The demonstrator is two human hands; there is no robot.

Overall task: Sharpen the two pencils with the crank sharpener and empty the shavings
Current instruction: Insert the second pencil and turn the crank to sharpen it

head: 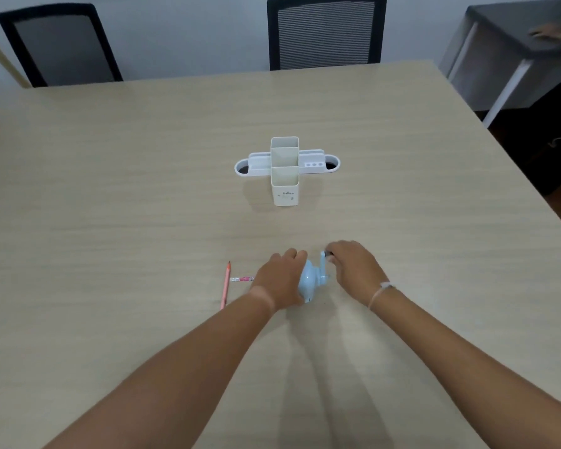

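Observation:
A light blue crank sharpener (309, 280) stands on the wooden table (143, 196) near its front middle. My left hand (280, 280) wraps over the sharpener's left side and holds its body. My right hand (353, 267) grips the knob of the crank handle (324, 264), which points up and away. A pink patterned pencil (242, 279) sticks out to the left from under my left hand, its far end hidden. A second pink pencil (225, 285) lies loose on the table just left of it, tip pointing away.
A white desk organiser (285, 170) with two tall compartments stands at the table's centre. Two black chairs (326, 30) sit behind the far edge. A grey side table (512, 43) is at the upper right, with another person's hand on it.

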